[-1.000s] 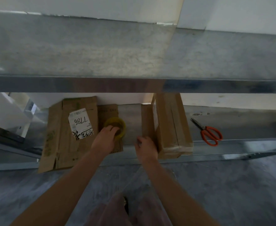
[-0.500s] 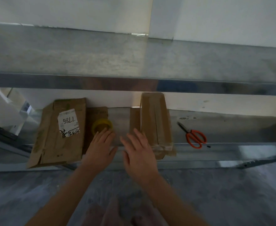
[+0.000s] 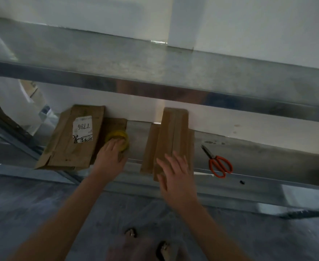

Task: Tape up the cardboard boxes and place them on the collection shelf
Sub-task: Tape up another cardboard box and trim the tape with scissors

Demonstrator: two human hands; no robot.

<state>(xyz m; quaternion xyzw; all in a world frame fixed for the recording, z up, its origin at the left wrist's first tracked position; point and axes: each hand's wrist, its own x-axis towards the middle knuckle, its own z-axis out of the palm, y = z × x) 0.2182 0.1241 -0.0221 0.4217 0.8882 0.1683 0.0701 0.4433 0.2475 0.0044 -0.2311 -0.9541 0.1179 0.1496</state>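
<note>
1. The taped-up cardboard box (image 3: 173,132) lies on the lower shelf (image 3: 258,159) and runs from the shelf's front edge back to the wall (image 3: 249,25). A seam runs along its top face, and a cardboard flap lies lower along its left side.
2. Our right grip (image 3: 175,178) is a bare hand, open with the fingers straight and spread. It is at the near end of the box and its fingertips overlap the top face. The blur keeps us from telling whether they touch.
3. Our left grip (image 3: 110,157) reaches to the yellow tape roll (image 3: 117,137), left of the box and apart from it. The fingers lie over the near rim of the roll. We cannot tell whether they close round it or only rest on it.
4. The roll sits on a brown cardboard sheet (image 3: 115,123). Overlapping that sheet on the left lies a flattened carton (image 3: 64,147) with a white label reading "T786".
5. Orange-handled scissors (image 3: 219,164) lie on the shelf right of the box, well apart from it, blades pointing back.
6. The upper shelf (image 3: 155,65) spans the view above, and the grey floor (image 3: 42,204) lies below.
</note>
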